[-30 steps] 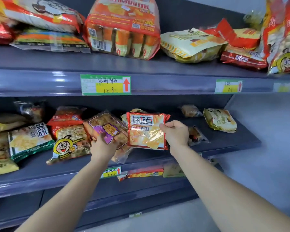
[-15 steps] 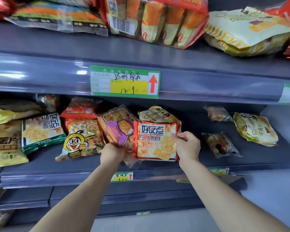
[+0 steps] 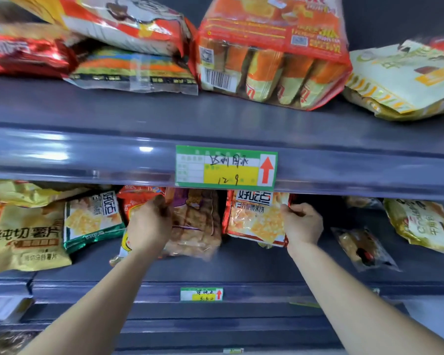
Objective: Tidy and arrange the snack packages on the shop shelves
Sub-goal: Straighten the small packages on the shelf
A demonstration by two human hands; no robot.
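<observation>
On the middle shelf [image 3: 241, 272] my right hand [image 3: 301, 224] grips the right edge of a red cracker packet [image 3: 256, 219], held upright and facing me. My left hand [image 3: 149, 226] is closed on the left side of a clear biscuit bag with a purple label [image 3: 195, 224], just left of the red packet. Behind my left hand lie a yellow cartoon-face packet [image 3: 124, 245] and a red bag [image 3: 136, 198], both partly hidden. The upper shelf's front rail covers the tops of both held packets.
Left on the middle shelf are a green cracker packet [image 3: 92, 219] and a yellow crisp bag [image 3: 28, 239]. Right of my hand lie a small clear bag [image 3: 364, 248] and a yellow bag [image 3: 423, 224]. The upper shelf [image 3: 215, 116] holds an orange multipack [image 3: 269, 49] and other bags.
The view has moved closer and tilted up. My right hand has carried the red packet further back into the shelf, and my left hand has pushed the clear biscuit bag back beside it.
</observation>
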